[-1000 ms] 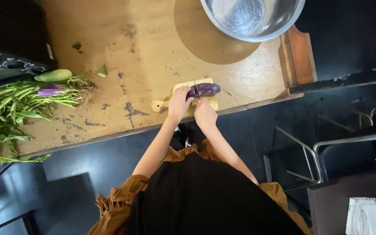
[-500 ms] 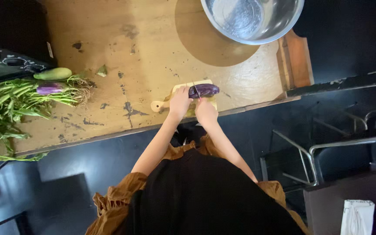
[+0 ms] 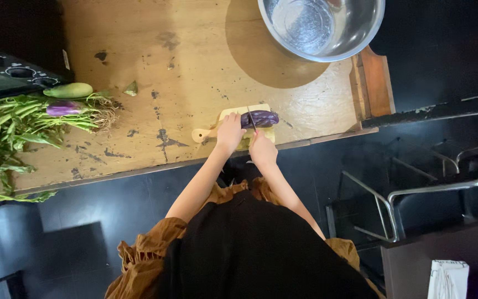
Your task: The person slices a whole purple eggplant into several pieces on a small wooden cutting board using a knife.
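A purple eggplant (image 3: 261,118) lies across a small pale wooden cutting board (image 3: 231,114) with a round handle, near the table's front edge. My left hand (image 3: 229,133) presses down on the eggplant's left end. My right hand (image 3: 262,149) grips a knife (image 3: 250,117) whose thin blade stands across the eggplant, just right of my left fingers.
A large steel bowl (image 3: 327,27) with water sits at the far right of the worn wooden table (image 3: 183,66). A bunch of leafy greens (image 3: 12,127), a green eggplant (image 3: 68,90) and a purple one (image 3: 62,109) lie at the left. A wooden piece (image 3: 373,83) lies at the right edge.
Both hands stay at the board. The knife blade now stands across the eggplant. The view has shifted slightly.
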